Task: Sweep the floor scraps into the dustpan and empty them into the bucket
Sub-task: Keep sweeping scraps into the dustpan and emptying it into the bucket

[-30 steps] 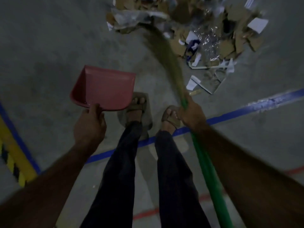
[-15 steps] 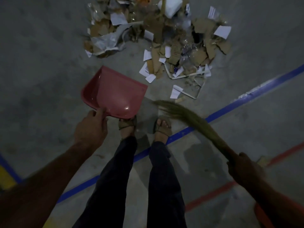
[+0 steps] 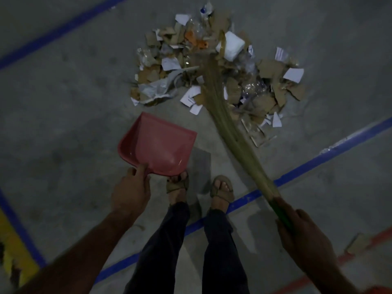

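Grey concrete floor (image 3: pixel 63 124) crossed by blue tape lines (image 3: pixel 318 164) fills the dim scene. Nearest the camera, a person in dark trousers and sandals (image 3: pixel 222 190) stands on one line. Their left hand (image 3: pixel 131 190) grips the handle of a red dustpan (image 3: pixel 159 145), held just ahead of the left foot, its open mouth facing the debris. Their right hand (image 3: pixel 301 234) is wrapped around the green handle of a grass broom (image 3: pixel 231 132), whose bristles reach into the heap. Farther off, the pile of floor scraps (image 3: pixel 212 75), torn cardboard, white paper and clear plastic, lies just beyond the dustpan.
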`<state>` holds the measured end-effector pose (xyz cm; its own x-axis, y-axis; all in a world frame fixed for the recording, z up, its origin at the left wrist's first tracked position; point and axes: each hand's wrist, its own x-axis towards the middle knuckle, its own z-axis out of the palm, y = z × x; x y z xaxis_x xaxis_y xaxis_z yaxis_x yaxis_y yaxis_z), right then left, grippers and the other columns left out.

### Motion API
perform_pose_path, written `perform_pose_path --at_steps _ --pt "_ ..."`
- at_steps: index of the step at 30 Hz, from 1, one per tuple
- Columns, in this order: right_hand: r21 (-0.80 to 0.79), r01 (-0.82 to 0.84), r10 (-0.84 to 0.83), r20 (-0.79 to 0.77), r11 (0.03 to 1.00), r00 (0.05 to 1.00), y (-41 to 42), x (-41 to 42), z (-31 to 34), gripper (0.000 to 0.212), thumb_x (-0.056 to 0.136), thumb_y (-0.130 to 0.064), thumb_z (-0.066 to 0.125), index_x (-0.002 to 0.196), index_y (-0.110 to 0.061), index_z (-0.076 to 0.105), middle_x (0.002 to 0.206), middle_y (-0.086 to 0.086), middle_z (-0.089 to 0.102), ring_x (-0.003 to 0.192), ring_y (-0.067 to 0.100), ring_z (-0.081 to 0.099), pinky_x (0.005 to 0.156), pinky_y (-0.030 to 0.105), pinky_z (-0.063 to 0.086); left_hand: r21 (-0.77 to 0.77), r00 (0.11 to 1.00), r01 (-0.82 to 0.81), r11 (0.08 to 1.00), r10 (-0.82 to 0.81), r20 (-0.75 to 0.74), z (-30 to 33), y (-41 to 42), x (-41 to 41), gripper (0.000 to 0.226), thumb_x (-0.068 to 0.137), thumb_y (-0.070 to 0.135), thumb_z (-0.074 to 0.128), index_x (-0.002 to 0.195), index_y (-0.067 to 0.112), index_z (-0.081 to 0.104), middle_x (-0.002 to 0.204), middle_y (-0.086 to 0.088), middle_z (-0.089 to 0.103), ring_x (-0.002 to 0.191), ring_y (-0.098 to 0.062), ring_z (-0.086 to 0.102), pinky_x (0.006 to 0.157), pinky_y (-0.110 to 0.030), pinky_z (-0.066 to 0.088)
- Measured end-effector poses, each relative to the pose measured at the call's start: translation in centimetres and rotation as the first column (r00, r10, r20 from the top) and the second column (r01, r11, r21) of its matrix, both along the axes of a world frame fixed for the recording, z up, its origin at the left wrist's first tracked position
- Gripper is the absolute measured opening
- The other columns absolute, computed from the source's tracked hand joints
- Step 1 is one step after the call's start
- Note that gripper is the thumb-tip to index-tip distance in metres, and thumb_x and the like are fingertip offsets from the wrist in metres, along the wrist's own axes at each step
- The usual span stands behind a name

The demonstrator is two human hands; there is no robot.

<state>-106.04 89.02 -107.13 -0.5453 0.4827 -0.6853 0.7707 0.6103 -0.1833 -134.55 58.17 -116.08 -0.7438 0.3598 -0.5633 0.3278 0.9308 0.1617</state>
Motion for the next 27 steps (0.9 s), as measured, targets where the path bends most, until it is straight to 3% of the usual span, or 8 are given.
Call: perform_pose_path --at_steps 3,6,8,12,16,18,21,27 --pt "-0.068 -0.028 0.030 0.031 0.997 0.999 -2.2 -2.6 -1.2 0.065 0.093 -0.032 0.060 0.151 -0.043 0.031 0.083 -0.012 0.044 0.064 0.007 0.051 0.049 0.027 0.045 -0.015 0.999 -0.047 0.999 0.047 0.011 -0.3 -2.3 -0.4 0.040 0.097 0.027 0.053 0.135 0.023 0.046 0.097 -0.014 0.057 0.075 -0.037 0.061 0.061 -0.045 0.052" --pt "-0.153 -0.015 0.007 -0.054 0.988 0.999 -4.5 -7.9 -4.8 0.065 0.095 -0.034 0.055 0.151 -0.051 0.025 0.102 -0.003 0.054 0.084 0.021 0.062 0.066 0.039 0.053 -0.048 0.995 -0.102 0.994 0.103 0.015 -0.7 -4.7 -0.5 0.038 0.097 0.027 0.053 0.135 0.023 0.046 0.099 -0.013 0.058 0.077 -0.036 0.061 0.063 -0.043 0.052" --pt "-0.206 -0.042 0.019 -0.116 0.978 0.993 -5.9 -12.3 -7.4 0.063 0.098 -0.037 0.051 0.150 -0.053 0.022 0.109 0.000 0.054 0.092 0.023 0.060 0.074 0.039 0.052 -0.089 0.992 -0.125 0.988 0.127 0.016 -1.0 -6.1 -0.6 0.036 0.098 0.028 0.051 0.133 0.024 0.046 0.101 -0.014 0.058 0.079 -0.036 0.061 0.063 -0.042 0.051" --pt "-0.242 -0.154 0.122 -0.142 0.958 0.982 -8.5 -22.0 -12.4 0.061 0.097 -0.035 0.050 0.150 -0.048 0.023 0.109 0.005 0.052 0.095 0.027 0.059 0.075 0.036 0.047 -0.129 0.987 -0.157 0.979 0.161 0.023 -1.4 -8.1 -1.0 0.035 0.098 0.027 0.052 0.133 0.022 0.047 0.104 -0.017 0.059 0.078 -0.038 0.062 0.061 -0.039 0.047" --pt "-0.327 -0.200 0.173 -0.111 0.924 0.979 -9.8 -30.1 -14.8 0.065 0.090 -0.033 0.052 0.150 -0.039 0.029 0.113 0.012 0.060 0.097 0.033 0.062 0.080 0.037 0.050 -0.104 0.987 -0.153 0.983 0.156 0.028 -1.7 -9.6 -1.4 0.040 0.098 0.026 0.054 0.136 0.017 0.045 0.103 -0.020 0.059 0.076 -0.041 0.062 0.064 -0.047 0.053" --pt "-0.362 -0.129 0.118 -0.054 0.923 0.992 -9.5 -31.5 -15.0 0.068 0.087 -0.029 0.055 0.151 -0.035 0.032 0.115 0.013 0.062 0.097 0.033 0.063 0.082 0.040 0.054 -0.090 0.989 -0.142 0.986 0.145 0.032 -1.8 -9.6 -1.6 0.039 0.097 0.025 0.055 0.134 0.015 0.047 0.102 -0.021 0.060 0.075 -0.041 0.063 0.064 -0.047 0.054" --pt "-0.377 0.153 -0.142 0.058 0.913 0.988 -8.2 -29.3 -15.3 0.068 0.085 -0.029 0.053 0.149 -0.038 0.031 0.113 0.011 0.062 0.092 0.033 0.065 0.080 0.046 0.058 -0.073 0.989 -0.141 0.987 0.143 0.026 -1.6 -9.1 -2.3 0.039 0.097 0.030 0.053 0.135 0.020 0.045 0.100 -0.016 0.059 0.074 -0.037 0.062 0.064 -0.044 0.054" --pt "-0.327 0.449 -0.447 0.087 0.831 0.890 -3.9 -18.4 -12.6 0.059 0.098 -0.032 0.057 0.151 -0.035 0.032 0.117 0.000 0.061 0.080 0.009 0.060 0.061 0.019 0.043 -0.014 0.993 -0.108 0.994 0.109 0.036 -1.4 -5.7 -4.2 0.035 0.099 0.031 0.051 0.133 0.022 0.046 0.103 -0.014 0.060 0.081 -0.033 0.063 0.064 -0.037 0.048"
